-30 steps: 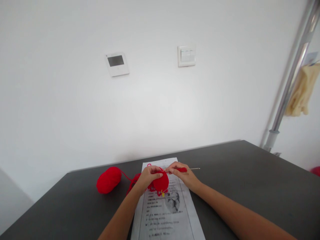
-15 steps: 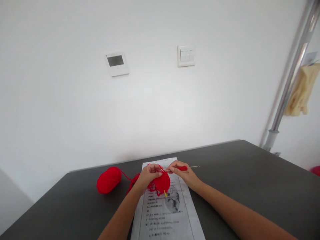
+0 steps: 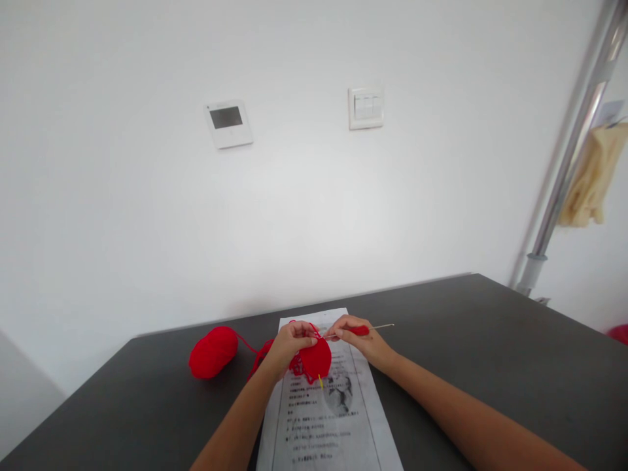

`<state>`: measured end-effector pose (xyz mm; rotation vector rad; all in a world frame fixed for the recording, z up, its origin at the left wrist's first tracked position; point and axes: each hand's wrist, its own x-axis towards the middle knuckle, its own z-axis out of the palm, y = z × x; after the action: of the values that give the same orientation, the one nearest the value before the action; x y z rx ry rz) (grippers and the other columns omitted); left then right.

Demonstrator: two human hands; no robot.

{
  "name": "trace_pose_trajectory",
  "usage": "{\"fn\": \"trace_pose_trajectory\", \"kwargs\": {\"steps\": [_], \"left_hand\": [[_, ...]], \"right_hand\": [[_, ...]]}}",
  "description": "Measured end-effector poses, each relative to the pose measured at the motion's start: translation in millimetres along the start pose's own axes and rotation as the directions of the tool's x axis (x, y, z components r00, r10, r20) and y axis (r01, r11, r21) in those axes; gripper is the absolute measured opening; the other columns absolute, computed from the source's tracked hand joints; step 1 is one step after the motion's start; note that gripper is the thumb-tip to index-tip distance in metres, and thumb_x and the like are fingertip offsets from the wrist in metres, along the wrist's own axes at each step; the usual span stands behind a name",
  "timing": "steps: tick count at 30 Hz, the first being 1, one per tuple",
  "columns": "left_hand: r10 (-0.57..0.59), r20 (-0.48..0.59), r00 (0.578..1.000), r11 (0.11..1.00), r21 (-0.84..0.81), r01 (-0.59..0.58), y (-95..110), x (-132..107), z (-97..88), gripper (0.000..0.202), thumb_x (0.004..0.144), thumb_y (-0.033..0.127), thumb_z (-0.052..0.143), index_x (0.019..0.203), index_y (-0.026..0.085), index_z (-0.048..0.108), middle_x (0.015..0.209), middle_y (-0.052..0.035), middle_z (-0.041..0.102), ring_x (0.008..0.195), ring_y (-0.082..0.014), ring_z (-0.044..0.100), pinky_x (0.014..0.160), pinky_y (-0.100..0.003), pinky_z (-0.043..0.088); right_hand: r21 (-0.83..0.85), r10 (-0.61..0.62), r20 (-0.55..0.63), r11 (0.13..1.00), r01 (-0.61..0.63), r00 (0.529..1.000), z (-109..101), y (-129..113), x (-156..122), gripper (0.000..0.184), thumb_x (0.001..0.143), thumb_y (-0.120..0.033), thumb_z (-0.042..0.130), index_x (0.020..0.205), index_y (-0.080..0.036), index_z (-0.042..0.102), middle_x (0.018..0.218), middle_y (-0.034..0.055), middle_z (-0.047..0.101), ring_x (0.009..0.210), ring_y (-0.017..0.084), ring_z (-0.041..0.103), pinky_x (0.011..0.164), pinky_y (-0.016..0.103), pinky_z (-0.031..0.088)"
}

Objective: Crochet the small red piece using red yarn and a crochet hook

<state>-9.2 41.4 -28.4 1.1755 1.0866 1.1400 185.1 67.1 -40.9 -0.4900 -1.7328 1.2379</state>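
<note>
My left hand (image 3: pixel 287 345) is closed on a round red crochet piece (image 3: pixel 314 358), held just above a printed paper sheet (image 3: pixel 328 412). A small yellow stitch marker (image 3: pixel 320 381) hangs from the piece's lower edge. My right hand (image 3: pixel 358 340) pinches a crochet hook (image 3: pixel 364 330) with a red grip; its metal end sticks out to the right and its tip meets the piece's top edge. A strand of red yarn runs left from the piece to a red yarn ball (image 3: pixel 213 352) lying on the dark table (image 3: pixel 490 353).
The sheet lies on the table in front of me, running to the near edge. A white wall stands right behind the table, with a small panel (image 3: pixel 228 123) and a light switch (image 3: pixel 366 108). A metal pole (image 3: pixel 564 163) with a hanging beige cloth (image 3: pixel 593 176) rises at the right.
The hands have barely shifted. The crochet piece has turned slightly in my left hand, so the yellow marker swings a little at its lower edge.
</note>
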Motion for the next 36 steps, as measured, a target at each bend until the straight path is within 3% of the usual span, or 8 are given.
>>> {"fn": "trace_pose_trajectory", "kwargs": {"steps": [15,24,29,36], "left_hand": [[0.013,-0.004,1.0,0.999,0.053,-0.013,-1,1,-1.1,0.02,0.052,0.017,0.071,0.071,0.014,0.066,0.061,0.0007,0.062,0.055,-0.0108,0.053,0.054,-0.022,0.037],[0.08,0.003,0.997,0.99,0.115,-0.079,1,1,0.9,0.017,0.054,0.016,0.071,0.07,0.014,0.065,0.061,0.0016,0.06,0.056,-0.0102,0.052,0.056,-0.022,0.038],[0.125,0.055,0.991,0.975,0.176,-0.132,-3,3,3.5,0.015,0.055,0.014,0.069,0.069,0.014,0.064,0.064,0.0,0.061,0.061,-0.0124,0.054,0.06,-0.024,0.04],[0.171,0.022,0.985,0.97,0.169,-0.172,-2,5,5.7,0.017,0.055,0.015,0.07,0.07,0.015,0.064,0.065,-0.0003,0.062,0.064,-0.0134,0.056,0.063,-0.025,0.043]], "right_hand": [[-0.358,-0.11,0.091,0.924,0.136,0.99,0,-11,-3,0.024,0.087,-0.031,0.048,0.084,-0.016,0.066,0.079,0.0049,0.066,0.074,0.017,0.06,0.069,0.027,0.046],[-0.475,-0.118,0.124,0.864,0.163,0.985,3,-10,-5,0.023,0.09,-0.026,0.043,0.087,-0.017,0.064,0.084,0.0056,0.066,0.079,0.017,0.06,0.074,0.028,0.047],[-0.485,-0.194,0.201,0.832,0.269,0.96,5,-10,-6,0.021,0.09,-0.026,0.043,0.084,-0.018,0.062,0.084,0.0058,0.062,0.08,0.016,0.058,0.075,0.027,0.046],[-0.509,-0.251,0.2,0.8,0.32,0.947,8,-8,-6,0.018,0.09,-0.023,0.044,0.087,-0.019,0.06,0.094,0.0086,0.059,0.088,0.017,0.056,0.08,0.029,0.047]]}}
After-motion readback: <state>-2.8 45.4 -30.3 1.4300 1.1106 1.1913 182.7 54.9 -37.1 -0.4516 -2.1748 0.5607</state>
